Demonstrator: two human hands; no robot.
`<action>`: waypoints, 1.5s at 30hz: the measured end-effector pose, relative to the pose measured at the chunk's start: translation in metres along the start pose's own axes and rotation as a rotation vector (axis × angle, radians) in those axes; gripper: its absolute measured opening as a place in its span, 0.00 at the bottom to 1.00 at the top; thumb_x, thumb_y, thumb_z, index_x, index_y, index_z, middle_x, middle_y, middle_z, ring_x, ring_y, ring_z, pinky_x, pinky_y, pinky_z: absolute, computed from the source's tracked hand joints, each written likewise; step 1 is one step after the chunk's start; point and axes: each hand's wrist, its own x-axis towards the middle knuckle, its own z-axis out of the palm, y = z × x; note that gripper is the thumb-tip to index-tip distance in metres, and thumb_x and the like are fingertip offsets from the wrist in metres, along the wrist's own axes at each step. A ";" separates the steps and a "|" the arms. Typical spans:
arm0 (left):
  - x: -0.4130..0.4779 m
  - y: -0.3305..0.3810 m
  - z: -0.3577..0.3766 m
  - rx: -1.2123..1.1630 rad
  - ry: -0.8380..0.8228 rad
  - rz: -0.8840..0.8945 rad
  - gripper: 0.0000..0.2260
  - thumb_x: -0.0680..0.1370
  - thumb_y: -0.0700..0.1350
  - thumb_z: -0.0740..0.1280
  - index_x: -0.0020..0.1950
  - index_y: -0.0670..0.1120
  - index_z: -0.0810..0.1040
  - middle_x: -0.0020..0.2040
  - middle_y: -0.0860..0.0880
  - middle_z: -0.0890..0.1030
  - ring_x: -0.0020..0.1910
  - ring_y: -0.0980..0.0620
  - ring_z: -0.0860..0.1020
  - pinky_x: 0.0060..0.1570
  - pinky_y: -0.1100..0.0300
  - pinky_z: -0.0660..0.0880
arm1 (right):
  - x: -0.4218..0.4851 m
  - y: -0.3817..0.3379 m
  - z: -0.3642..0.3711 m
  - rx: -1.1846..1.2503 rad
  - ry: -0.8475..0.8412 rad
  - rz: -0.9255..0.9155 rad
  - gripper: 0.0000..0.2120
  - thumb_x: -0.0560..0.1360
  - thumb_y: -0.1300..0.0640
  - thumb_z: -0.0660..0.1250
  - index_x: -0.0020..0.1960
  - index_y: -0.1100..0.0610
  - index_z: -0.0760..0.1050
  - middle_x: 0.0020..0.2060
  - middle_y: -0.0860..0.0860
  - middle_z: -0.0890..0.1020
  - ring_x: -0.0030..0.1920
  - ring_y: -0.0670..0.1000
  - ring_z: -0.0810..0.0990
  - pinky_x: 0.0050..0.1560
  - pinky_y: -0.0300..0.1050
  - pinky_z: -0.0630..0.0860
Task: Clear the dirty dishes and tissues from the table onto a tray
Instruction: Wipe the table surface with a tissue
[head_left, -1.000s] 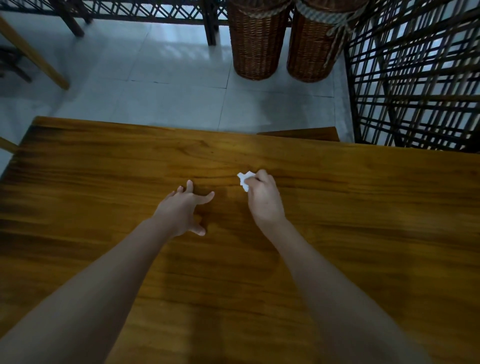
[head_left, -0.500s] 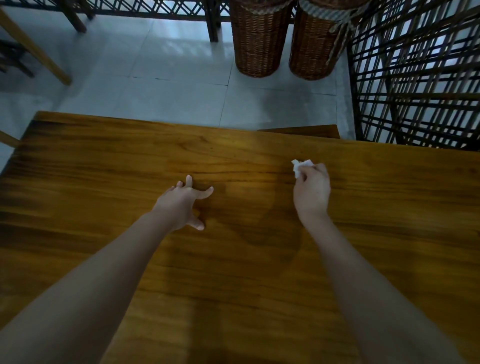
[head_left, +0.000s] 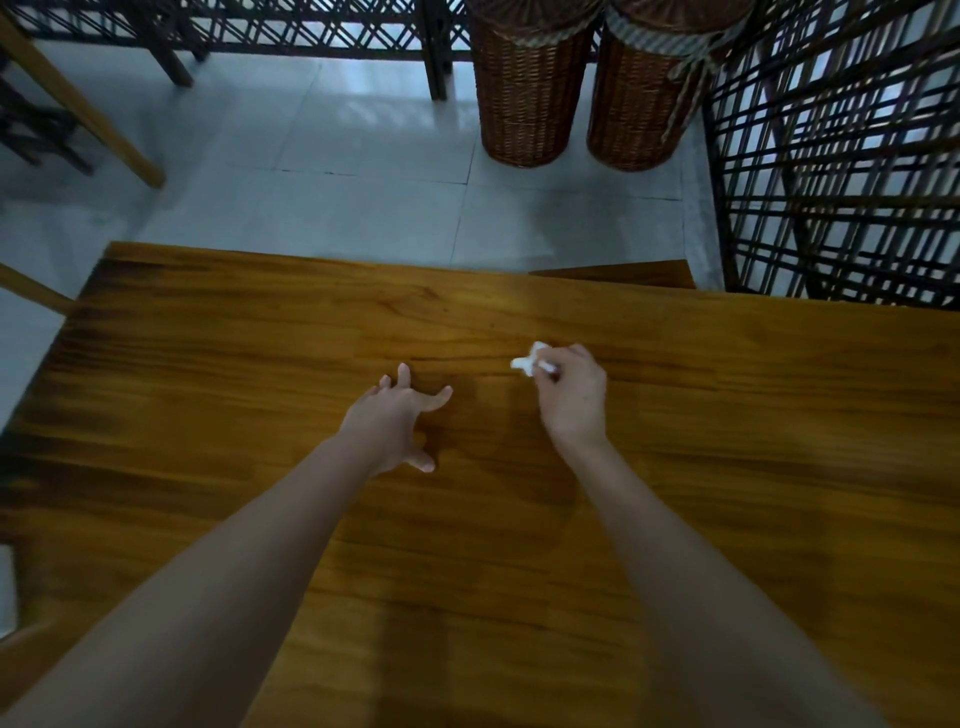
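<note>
Head camera, looking down over both bare forearms, takes in a broad honey-brown wooden tabletop (head_left: 727, 493) that fills the lower two thirds of the frame. Just right of centre, the person's right hand (head_left: 574, 397) is curled, its fingertips pinching a small crumpled white tissue (head_left: 530, 362). The tissue sticks out to the left of the knuckles. It sits low over the wood, though I can't tell whether it touches the surface. The picture is a little blurred around that hand.

Near it, just left of centre, the left hand (head_left: 395, 423) holds nothing. Its fingers are spread and slightly bent, the thumb pointing down the frame and the palm facing the tabletop. The fingertips look to be on the wood or barely above it.

Beyond the tabletop's far edge lies a pale grey tiled floor (head_left: 337, 197). Two tall brown wicker baskets (head_left: 530, 88) stand side by side on it at upper centre. A dark lattice screen (head_left: 841, 156) fills the upper right corner. A light wooden furniture leg (head_left: 83, 104) slants across the upper left. A brown wooden slab (head_left: 618, 273) peeks from behind the tabletop's far edge, right of centre.
</note>
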 end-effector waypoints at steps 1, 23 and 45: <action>-0.001 0.001 -0.002 -0.002 -0.007 0.000 0.46 0.69 0.49 0.76 0.77 0.60 0.50 0.78 0.40 0.43 0.77 0.38 0.48 0.73 0.46 0.55 | 0.005 0.008 -0.011 -0.012 0.057 0.045 0.08 0.78 0.61 0.64 0.52 0.58 0.81 0.46 0.50 0.77 0.44 0.46 0.76 0.43 0.30 0.71; -0.004 -0.125 -0.009 0.007 0.038 -0.177 0.44 0.70 0.59 0.73 0.77 0.64 0.47 0.79 0.41 0.45 0.77 0.40 0.51 0.72 0.39 0.50 | 0.025 -0.066 0.084 -0.091 0.059 0.055 0.10 0.78 0.61 0.63 0.57 0.59 0.79 0.52 0.53 0.76 0.48 0.51 0.78 0.48 0.38 0.75; 0.007 -0.137 -0.003 -0.007 0.043 -0.106 0.47 0.68 0.56 0.76 0.77 0.61 0.48 0.77 0.37 0.45 0.76 0.35 0.52 0.74 0.44 0.51 | 0.058 -0.109 0.141 -0.241 -0.045 -0.059 0.12 0.77 0.69 0.58 0.54 0.63 0.78 0.52 0.61 0.74 0.52 0.59 0.74 0.50 0.44 0.68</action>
